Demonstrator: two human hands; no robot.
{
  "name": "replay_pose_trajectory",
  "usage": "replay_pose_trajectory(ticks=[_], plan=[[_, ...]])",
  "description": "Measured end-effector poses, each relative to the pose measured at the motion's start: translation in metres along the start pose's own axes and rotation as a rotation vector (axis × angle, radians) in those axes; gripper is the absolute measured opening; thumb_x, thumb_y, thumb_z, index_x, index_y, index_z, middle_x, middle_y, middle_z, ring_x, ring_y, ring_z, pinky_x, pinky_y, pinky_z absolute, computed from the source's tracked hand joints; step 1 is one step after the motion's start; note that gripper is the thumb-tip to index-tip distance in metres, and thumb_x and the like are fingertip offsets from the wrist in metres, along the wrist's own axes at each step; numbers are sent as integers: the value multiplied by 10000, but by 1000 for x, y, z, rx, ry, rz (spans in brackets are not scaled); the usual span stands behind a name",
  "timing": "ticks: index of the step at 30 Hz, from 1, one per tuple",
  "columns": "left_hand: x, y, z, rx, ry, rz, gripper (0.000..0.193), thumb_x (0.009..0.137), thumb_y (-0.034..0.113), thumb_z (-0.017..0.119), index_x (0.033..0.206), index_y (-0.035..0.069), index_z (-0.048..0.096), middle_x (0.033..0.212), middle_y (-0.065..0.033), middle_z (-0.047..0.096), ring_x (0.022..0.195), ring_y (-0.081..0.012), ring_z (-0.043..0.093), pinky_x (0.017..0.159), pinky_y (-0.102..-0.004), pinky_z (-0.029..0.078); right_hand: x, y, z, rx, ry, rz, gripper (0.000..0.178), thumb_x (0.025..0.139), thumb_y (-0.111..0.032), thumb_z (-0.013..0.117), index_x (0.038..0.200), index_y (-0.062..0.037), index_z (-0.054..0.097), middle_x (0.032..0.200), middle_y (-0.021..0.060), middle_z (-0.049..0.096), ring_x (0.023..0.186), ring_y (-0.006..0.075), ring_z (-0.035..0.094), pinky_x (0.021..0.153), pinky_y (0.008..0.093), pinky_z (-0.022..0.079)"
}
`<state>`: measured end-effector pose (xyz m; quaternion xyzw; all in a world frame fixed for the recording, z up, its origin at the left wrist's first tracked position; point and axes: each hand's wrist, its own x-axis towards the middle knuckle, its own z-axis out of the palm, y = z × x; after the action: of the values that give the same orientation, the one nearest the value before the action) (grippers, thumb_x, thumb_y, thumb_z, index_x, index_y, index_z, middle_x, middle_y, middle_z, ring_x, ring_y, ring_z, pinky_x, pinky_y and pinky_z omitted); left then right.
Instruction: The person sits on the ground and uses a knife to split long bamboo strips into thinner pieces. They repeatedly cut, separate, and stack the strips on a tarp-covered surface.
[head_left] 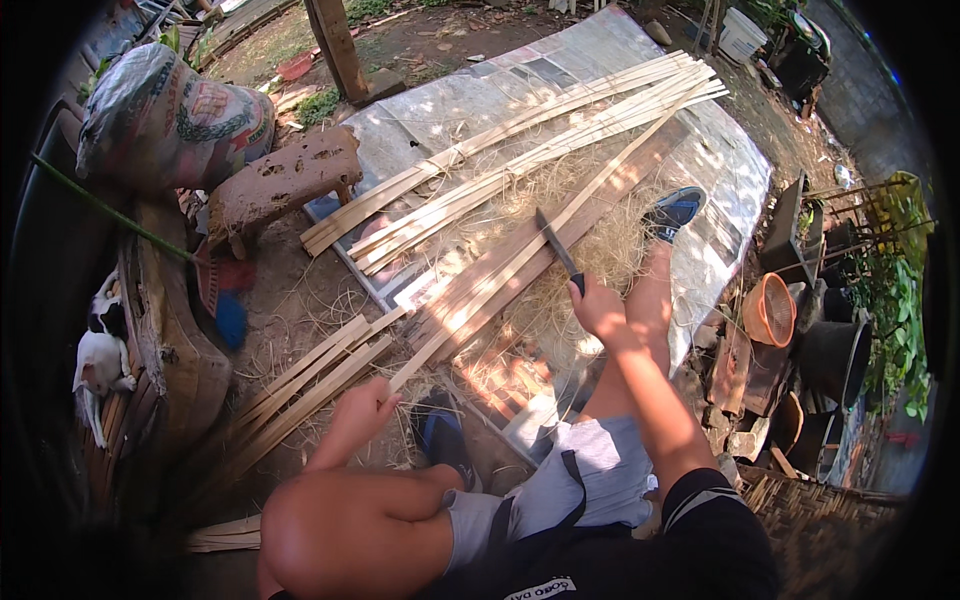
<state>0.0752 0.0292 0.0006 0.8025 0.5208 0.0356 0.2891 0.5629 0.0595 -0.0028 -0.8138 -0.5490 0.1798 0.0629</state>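
Note:
My left hand [358, 415] grips the near end of a long, thin wooden strip, perhaps bamboo [487, 288]. The strip runs away from me along a brown plank [640, 175] on the ground. My right hand [600, 306] is closed round the dark handle of a knife [557, 243]. Its blade points away and to the left and lies across the strip, about midway along. Whether the edge bites into the strip, I cannot tell. Fine pale shavings [590, 270] are strewn around the plank.
Beyond the plank, bundled strips [540, 155] lie on a light sheet [590, 60]. More strips [300, 385] are by my left hand. A low wooden bench [285, 185] and a stuffed sack [175, 120] stand left, near a cat [103, 355]. An orange basket [770, 310] stands right.

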Motion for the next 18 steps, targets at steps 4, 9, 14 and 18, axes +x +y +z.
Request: replay_pose_trajectory(ticks=[4, 9, 14, 18], plan=[[-4, 15, 9, 497, 207, 146, 328, 1047, 356, 546, 1065, 41, 633, 712, -113, 638, 627, -275, 631, 599, -408, 518, -127, -101, 44, -69, -1, -541, 465, 1032, -495, 511, 1253, -87, 536, 809, 246, 696, 769, 444, 710, 692, 555, 566], [-8, 15, 3, 380, 120, 78, 327, 1053, 346, 521, 1021, 53, 662, 788, -156, 685, 697, -348, 677, 614, -428, 524, -82, -52, 36, 71, 57, -310, 474, 1013, -475, 567, 1270, -76, 580, 750, 205, 695, 684, 408, 704, 608, 536, 561], [9, 2, 6, -346, -179, -158, 330, 1074, 314, 482, 959, 77, 681, 736, -85, 640, 640, -244, 627, 607, -387, 488, -42, -17, 14, 68, 148, -103, 394, 1031, -454, 534, 1130, -77, 591, 810, 224, 716, 775, 437, 708, 693, 541, 568], [23, -1, 32, -644, -267, -186, 344, 1086, 304, 475, 926, 71, 672, 703, -4, 567, 623, -124, 525, 608, -320, 453, -128, -85, 38, 53, -95, -554, 433, 1022, -483, 533, 1211, -97, 583, 794, 207, 717, 778, 433, 715, 690, 537, 574]])
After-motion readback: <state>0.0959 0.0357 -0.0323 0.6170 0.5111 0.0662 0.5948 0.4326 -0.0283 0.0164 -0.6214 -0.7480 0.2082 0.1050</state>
